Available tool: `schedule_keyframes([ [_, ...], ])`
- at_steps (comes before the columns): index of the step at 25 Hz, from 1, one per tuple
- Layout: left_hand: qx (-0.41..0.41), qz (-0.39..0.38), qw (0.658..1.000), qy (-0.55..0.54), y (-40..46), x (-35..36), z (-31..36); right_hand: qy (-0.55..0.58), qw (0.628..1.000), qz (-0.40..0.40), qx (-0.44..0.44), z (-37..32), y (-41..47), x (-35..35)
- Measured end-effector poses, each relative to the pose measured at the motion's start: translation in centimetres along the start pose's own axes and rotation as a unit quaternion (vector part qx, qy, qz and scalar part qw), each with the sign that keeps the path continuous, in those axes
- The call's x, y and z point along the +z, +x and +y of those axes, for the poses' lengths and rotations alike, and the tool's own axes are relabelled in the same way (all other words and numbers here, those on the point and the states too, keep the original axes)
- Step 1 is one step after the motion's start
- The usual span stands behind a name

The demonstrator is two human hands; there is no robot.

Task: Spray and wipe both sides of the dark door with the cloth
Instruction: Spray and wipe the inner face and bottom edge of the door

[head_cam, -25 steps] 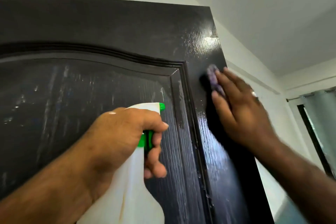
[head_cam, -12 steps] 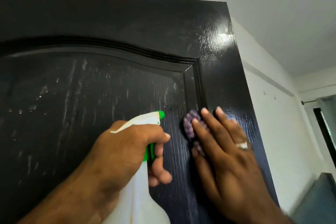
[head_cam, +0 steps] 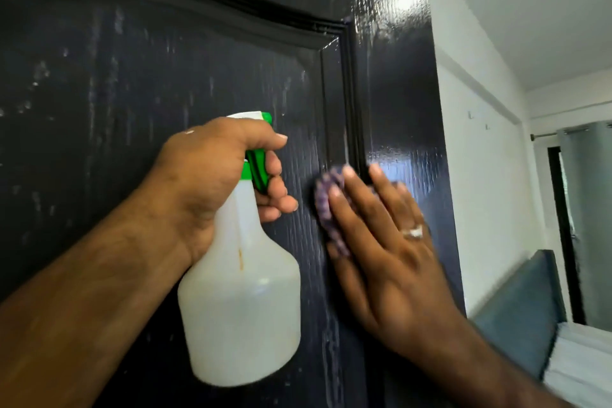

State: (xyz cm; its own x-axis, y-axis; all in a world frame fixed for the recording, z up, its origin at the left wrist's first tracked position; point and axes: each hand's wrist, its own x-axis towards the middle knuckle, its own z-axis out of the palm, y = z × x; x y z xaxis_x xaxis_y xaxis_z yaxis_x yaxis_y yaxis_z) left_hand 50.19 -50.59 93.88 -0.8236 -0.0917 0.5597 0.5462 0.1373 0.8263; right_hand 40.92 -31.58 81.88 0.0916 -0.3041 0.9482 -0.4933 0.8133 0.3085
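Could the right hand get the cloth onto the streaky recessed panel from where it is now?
Probably yes. The right hand presses the cloth flat beside the panel's moulding, and the streaked panel lies just leftward; only the left hand with the spray bottle partly blocks it.

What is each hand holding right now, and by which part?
The left hand grips the spray bottle by its neck, fingers on the green trigger. The right hand presses the purple cloth flat against the door.
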Motion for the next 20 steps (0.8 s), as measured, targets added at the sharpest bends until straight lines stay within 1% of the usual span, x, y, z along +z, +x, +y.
schedule_keyframes([
  [1,0.005,0.000,1.000,0.007,0.0,0.0,0.0,-0.003,1.000,-0.012,-0.019,1.1,-1.1,-0.6],
  [2,0.011,0.000,1.000,0.012,-0.1,0.0,0.0,-0.009,1.000,-0.001,-0.003,2.5,-0.5,-1.0],
  [3,0.017,-0.001,1.000,0.015,0.0,0.1,0.1,-0.011,0.998,0.024,0.056,3.9,1.4,-1.0],
  [5,0.021,-0.005,1.000,0.008,0.1,0.3,-0.1,-0.015,0.975,0.104,0.194,5.2,6.8,-0.6],
  [6,0.021,-0.006,1.000,0.001,0.2,0.3,-0.4,-0.013,0.966,0.126,0.224,4.6,8.4,-0.2],
  [7,0.019,-0.006,1.000,-0.004,0.2,0.4,-0.9,-0.008,0.967,0.131,0.218,3.6,8.2,0.4],
  [8,0.016,-0.002,1.000,-0.006,0.2,0.4,-1.5,-0.001,0.977,0.120,0.178,2.2,6.3,1.1],
  [10,0.020,0.009,1.000,-0.009,-0.2,0.0,-3.0,0.014,0.996,0.029,0.089,-1.1,-0.9,1.1],
  [11,0.023,0.010,1.000,-0.007,-0.6,-0.2,-3.8,0.017,0.998,-0.013,0.060,-2.0,-4.8,0.3],
  [12,0.027,0.010,1.000,-0.002,-1.2,-0.4,-4.5,0.017,0.998,-0.033,0.046,-1.8,-7.4,-0.8],
  [13,0.038,0.010,0.999,0.000,-1.7,-0.5,-5.2,0.016,0.998,-0.035,0.050,-0.6,-8.3,-1.5],
  [14,0.043,0.007,0.999,0.004,-2.3,-0.5,-5.6,0.016,0.997,-0.017,0.080,1.2,-7.4,-1.8],
  [16,0.041,-0.003,0.999,0.010,-3.0,-0.3,-6.1,0.010,0.982,0.057,0.178,3.7,-2.2,-1.3],
  [17,0.038,-0.009,0.999,0.002,-3.2,-0.1,-6.3,0.009,0.972,0.080,0.220,3.9,0.9,-0.9],
  [18,0.035,-0.013,0.999,-0.010,-3.4,0.1,-6.5,0.007,0.966,0.094,0.239,3.5,3.2,-0.5],
  [19,0.036,-0.013,0.999,-0.021,-3.7,0.4,-6.8,0.008,0.969,0.099,0.225,2.9,4.1,0.2],
  [20,0.039,-0.011,0.999,-0.029,-4.3,0.7,-7.4,0.011,0.980,0.088,0.176,2.1,3.3,0.6],
])
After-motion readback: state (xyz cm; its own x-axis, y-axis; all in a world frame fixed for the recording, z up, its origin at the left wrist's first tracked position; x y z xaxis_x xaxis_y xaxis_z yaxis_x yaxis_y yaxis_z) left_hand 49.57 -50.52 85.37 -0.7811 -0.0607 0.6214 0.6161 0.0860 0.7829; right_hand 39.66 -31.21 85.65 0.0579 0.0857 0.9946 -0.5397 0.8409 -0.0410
